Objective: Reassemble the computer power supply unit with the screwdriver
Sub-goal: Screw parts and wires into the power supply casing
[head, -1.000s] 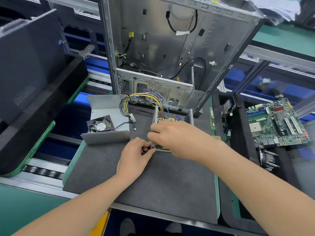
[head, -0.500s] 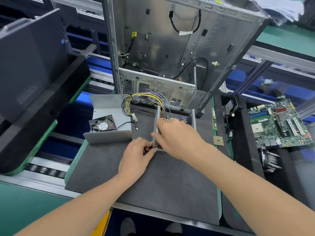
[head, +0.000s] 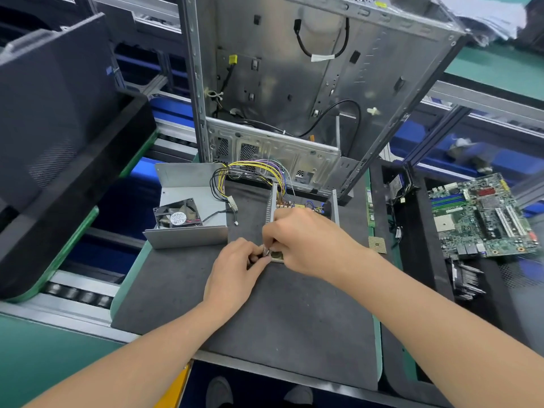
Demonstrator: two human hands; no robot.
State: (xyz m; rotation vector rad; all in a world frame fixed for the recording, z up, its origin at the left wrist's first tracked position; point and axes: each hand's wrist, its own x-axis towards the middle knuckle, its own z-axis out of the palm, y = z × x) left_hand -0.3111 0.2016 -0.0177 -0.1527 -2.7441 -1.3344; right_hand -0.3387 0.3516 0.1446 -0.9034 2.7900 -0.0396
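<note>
Matt mat point(head: 265, 313), bare-metal case point(head: 282, 92)

Nothing can be read for sure. Fan point(head: 177, 215) hub has a round white label, print too small. White cable tag point(head: 322, 57) is blurred. Motherboard point(head: 482, 214) markings are too small.

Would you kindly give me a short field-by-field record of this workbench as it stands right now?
Left hand: fingers curled, tips at the near-left corner of the power supply base
Right hand: over the base, fingertips meeting the left hand's
Small metal part: between the fingertips; too small to identify
Cover: left of the base, fan inside
Wires: loop behind the base
Computer case: upright, open, behind
Motherboard: far right, apart
Screwdriver: none visible
</note>
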